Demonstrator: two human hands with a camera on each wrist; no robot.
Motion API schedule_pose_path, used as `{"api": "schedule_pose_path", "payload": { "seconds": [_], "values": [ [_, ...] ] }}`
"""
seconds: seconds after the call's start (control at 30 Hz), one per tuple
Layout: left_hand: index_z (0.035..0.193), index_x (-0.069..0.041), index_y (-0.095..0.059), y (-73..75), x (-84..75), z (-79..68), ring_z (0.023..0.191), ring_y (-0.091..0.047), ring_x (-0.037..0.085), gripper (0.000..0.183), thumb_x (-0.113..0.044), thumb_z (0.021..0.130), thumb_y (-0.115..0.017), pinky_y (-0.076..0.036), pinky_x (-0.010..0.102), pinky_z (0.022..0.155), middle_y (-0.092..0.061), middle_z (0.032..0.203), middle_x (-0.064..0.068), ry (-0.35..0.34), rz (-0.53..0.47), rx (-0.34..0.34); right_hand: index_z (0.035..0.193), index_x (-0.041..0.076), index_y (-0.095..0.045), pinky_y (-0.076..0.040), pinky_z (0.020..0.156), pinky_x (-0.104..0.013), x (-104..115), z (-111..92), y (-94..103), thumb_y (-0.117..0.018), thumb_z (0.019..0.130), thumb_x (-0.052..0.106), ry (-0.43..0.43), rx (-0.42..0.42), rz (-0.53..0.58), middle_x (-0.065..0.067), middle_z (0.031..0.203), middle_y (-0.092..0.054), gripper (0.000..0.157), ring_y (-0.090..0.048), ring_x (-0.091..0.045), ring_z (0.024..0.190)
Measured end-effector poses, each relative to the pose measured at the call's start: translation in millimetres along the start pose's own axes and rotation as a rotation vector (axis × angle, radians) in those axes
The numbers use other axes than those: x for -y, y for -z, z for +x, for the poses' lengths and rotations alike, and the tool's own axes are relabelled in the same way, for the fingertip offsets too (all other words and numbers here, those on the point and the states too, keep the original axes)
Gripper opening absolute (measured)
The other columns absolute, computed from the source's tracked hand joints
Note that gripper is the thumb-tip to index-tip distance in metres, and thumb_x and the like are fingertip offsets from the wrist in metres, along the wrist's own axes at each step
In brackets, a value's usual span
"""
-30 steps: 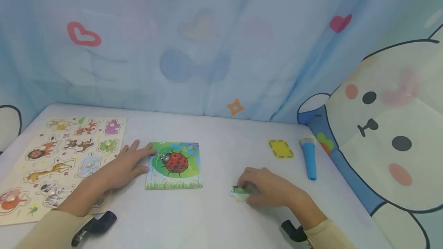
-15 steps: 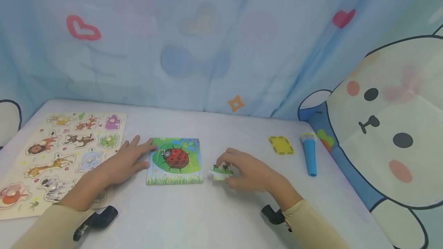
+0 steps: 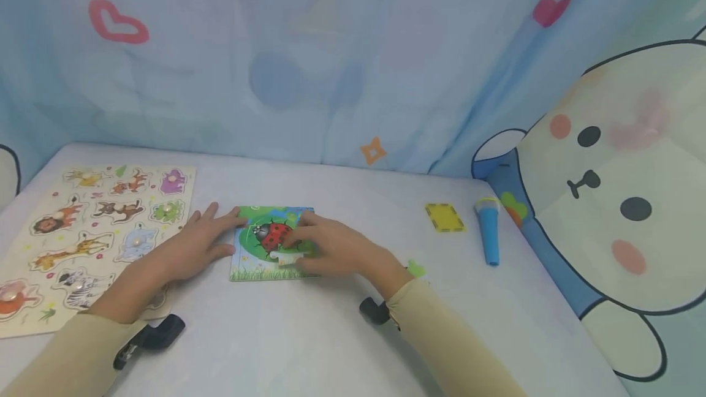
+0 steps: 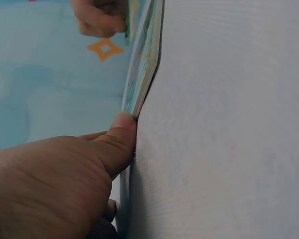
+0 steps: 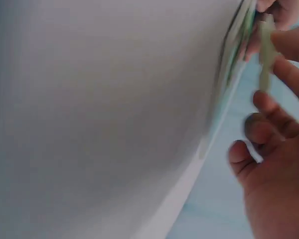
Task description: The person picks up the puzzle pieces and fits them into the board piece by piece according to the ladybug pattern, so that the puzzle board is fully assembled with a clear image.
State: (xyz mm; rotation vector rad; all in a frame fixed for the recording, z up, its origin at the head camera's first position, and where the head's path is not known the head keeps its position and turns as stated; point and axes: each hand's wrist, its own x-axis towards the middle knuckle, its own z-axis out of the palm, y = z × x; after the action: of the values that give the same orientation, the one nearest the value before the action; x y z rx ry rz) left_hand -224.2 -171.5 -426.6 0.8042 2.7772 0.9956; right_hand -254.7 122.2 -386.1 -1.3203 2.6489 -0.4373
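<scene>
A square ladybug jigsaw puzzle [image 3: 249, 272] lies on the white table. My left hand [image 3: 190, 249] rests at its left side with fingers extended; in the left wrist view the thumb [image 4: 120, 130] touches the board's edge. Over the right part of the puzzle is my right hand [image 3: 337, 249], pinching a small puzzle piece [image 3: 289, 259] with white and pale green on it. The right wrist view shows this piece [image 5: 265, 55] edge-on between thumb and fingers, apart from the board. My right fingers cover part of the ladybug.
An animal peg puzzle board [image 3: 22, 249] lies at the left, partly under my left forearm. A green piece [image 3: 415, 268] sits beside my right wrist. Farther right are a yellow square frame [image 3: 444, 217] and a blue toy microphone [image 3: 489, 234]. A curtain [image 3: 331, 78] hangs behind.
My right hand has lifted the puzzle piece from the table and carried it left, over the ladybug puzzle. A green piece shows near my right wrist. My left hand stays by the board.
</scene>
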Motion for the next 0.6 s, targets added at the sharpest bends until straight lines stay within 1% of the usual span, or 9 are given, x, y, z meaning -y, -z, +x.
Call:
{"api": "schedule_pose_path", "payload": {
  "seconds": [0.1, 0.23, 0.4, 0.47, 0.6],
  "values": [
    [0.144, -0.006, -0.045, 3.6, 0.1, 2.7, 0.141, -0.001, 0.054, 0.052, -0.018, 0.096, -0.061, 0.000, 0.065, 0.113, -0.024, 0.156, 0.023, 0.007, 0.001, -0.001, 0.113, 0.027, -0.070, -0.047, 0.078, -0.020, 3, 10, 1.1, -0.069, 0.085, 0.028, 0.005, 0.022, -0.019, 0.007, 0.104, -0.050, 0.028, -0.052, -0.007, 0.088],
    [0.145, -0.006, -0.045, 6.4, -1.6, 6.3, 0.142, 0.000, 0.053, 0.052, -0.017, 0.096, -0.061, 0.001, 0.064, 0.113, -0.025, 0.156, 0.022, 0.009, -0.002, -0.010, 0.111, 0.027, -0.072, -0.046, 0.078, -0.021, 6, 16, 2.8, -0.070, 0.084, 0.026, -0.001, 0.051, -0.031, 0.008, 0.103, -0.050, 0.027, -0.052, -0.007, 0.088],
    [0.144, -0.005, -0.046, 2.6, -1.8, 5.0, 0.141, -0.001, 0.053, 0.052, -0.016, 0.096, -0.062, 0.001, 0.065, 0.113, -0.026, 0.155, 0.023, 0.014, -0.014, -0.007, 0.111, 0.027, -0.071, -0.046, 0.083, -0.021, 10, 19, -1.1, -0.070, 0.084, 0.025, -0.027, 0.108, -0.009, 0.009, 0.104, -0.050, 0.027, -0.052, -0.007, 0.091],
    [0.144, -0.005, -0.046, 0.7, -1.1, 3.5, 0.141, -0.001, 0.053, 0.053, -0.016, 0.095, -0.063, 0.000, 0.065, 0.113, -0.027, 0.155, 0.023, 0.021, -0.014, -0.004, 0.111, 0.027, -0.071, -0.046, 0.085, -0.021, 11, 19, -3.0, -0.071, 0.084, 0.025, -0.023, 0.123, -0.009, 0.009, 0.104, -0.051, 0.027, -0.052, -0.007, 0.093],
    [0.144, -0.005, -0.046, -0.2, 0.8, 2.3, 0.142, -0.002, 0.053, 0.053, -0.016, 0.095, -0.063, -0.001, 0.065, 0.113, -0.028, 0.155, 0.023, 0.019, -0.005, -0.025, 0.109, 0.025, -0.070, -0.046, 0.086, -0.021, 9, 22, -4.9, -0.072, 0.081, 0.020, -0.020, 0.119, 0.005, 0.011, 0.104, -0.052, 0.029, -0.050, -0.005, 0.094]
  ]
}}
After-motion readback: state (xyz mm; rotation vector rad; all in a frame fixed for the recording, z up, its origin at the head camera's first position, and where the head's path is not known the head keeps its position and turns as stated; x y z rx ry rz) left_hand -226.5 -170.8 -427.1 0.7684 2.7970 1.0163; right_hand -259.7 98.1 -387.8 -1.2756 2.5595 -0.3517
